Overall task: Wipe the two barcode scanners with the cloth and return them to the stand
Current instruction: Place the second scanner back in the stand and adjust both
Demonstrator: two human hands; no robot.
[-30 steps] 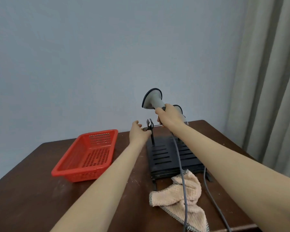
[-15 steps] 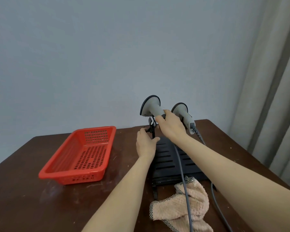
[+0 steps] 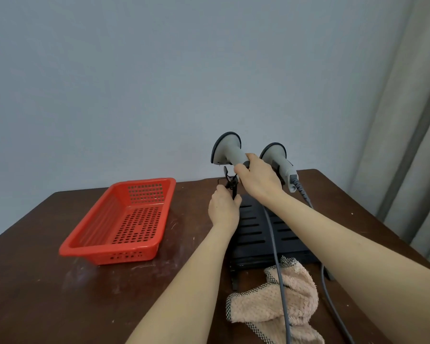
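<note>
Two grey barcode scanners with black rims stand over a black slotted stand (image 3: 252, 234) on the brown table. My right hand (image 3: 258, 181) grips the handle of the left scanner (image 3: 227, 150), just above the stand's left clip. My left hand (image 3: 223, 208) pinches the thin black clip post (image 3: 231, 184) below that scanner. The right scanner (image 3: 277, 157) rests in its holder, untouched, with its grey cable trailing toward me. A pink cloth (image 3: 273, 304) with a checked edge lies crumpled on the table in front of the stand, under the cables.
A red perforated plastic basket (image 3: 124, 219) sits to the left of the stand. The table's right edge (image 3: 357, 212) runs close to grey curtains (image 3: 407, 145). A plain wall stands behind the table.
My right hand has lowered the left scanner toward the stand's clip. My left hand has moved from beside the post onto it and now grips it.
</note>
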